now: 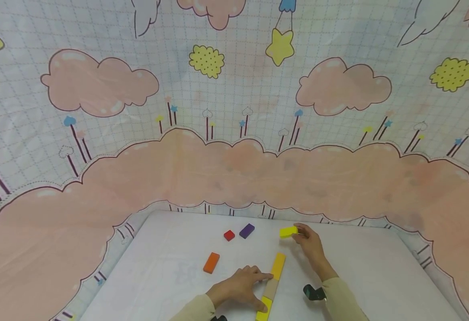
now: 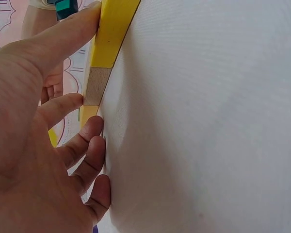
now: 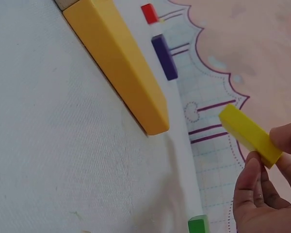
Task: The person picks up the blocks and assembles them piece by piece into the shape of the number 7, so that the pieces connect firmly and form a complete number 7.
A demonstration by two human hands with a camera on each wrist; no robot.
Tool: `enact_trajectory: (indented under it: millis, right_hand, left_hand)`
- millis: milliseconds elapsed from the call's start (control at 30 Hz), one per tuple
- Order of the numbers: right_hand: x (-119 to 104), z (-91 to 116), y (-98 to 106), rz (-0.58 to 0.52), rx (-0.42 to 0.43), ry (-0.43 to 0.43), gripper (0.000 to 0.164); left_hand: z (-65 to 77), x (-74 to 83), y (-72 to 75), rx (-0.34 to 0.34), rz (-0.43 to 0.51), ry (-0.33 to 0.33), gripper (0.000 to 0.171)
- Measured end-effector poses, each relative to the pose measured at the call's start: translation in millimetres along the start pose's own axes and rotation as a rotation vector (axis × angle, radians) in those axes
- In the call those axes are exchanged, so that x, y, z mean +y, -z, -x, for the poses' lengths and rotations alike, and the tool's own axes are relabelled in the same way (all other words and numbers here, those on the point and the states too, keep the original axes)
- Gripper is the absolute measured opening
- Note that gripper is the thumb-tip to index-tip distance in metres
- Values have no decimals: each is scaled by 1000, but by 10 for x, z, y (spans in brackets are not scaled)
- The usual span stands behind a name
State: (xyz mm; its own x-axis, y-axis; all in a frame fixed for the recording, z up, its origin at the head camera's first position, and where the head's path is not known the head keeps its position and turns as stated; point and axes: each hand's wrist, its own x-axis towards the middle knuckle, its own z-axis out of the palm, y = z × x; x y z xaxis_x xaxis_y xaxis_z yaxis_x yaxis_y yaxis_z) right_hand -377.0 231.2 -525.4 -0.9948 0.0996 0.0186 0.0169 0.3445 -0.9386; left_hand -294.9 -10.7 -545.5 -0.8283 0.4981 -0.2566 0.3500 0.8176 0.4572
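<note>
A row of blocks lies end to end on the white table: an orange-yellow block (image 1: 278,266) at the far end, a plain wooden block (image 1: 271,290) in the middle and a yellow block (image 1: 263,314) nearest. My left hand (image 1: 240,285) touches the row from its left side, thumb on the near yellow block and index fingertip by the wooden one. In the left wrist view its other fingers are loosely bent and hold nothing. Beyond the row's far end, my right hand (image 1: 311,245) pinches another yellow block (image 3: 250,135) by one end, raised off the table.
Left of the row lie an orange block (image 1: 211,263), a small red block (image 1: 229,235) and a purple block (image 1: 246,231). The right wrist view also shows a green block (image 3: 198,224) by the table's edge. Behind the table hangs a cloud-patterned cloth (image 1: 234,174).
</note>
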Motion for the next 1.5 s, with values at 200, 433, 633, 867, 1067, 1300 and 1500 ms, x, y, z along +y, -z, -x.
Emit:
enact_trajectory:
  millis: [200, 433, 633, 867, 1067, 1300, 1500]
  right_hand:
    - [23, 21, 4, -15, 21, -7, 42]
    - [42, 38, 17, -11, 34, -14, 39]
    - [42, 10, 23, -2, 32, -19, 39]
    - [55, -41, 40, 0, 46, -8, 39]
    - [66, -83, 59, 18, 39, -13, 35]
    - [108, -172, 76, 21, 10, -34, 33]
    - [134, -256, 73, 9, -9, -32, 31]
  left_hand:
    - [22, 3, 1, -5, -1, -3, 72]
    - [42, -10, 2, -12, 15, -6, 72]
    - [9, -27, 9, -13, 26, -7, 72]
    - [-58, -48, 15, -1, 19, -20, 73]
    - [-107, -38, 31, 10, 12, -20, 72]
    - [-156, -11, 46, 18, 11, 1, 73]
    - [-193, 14, 62, 21, 16, 13, 72]
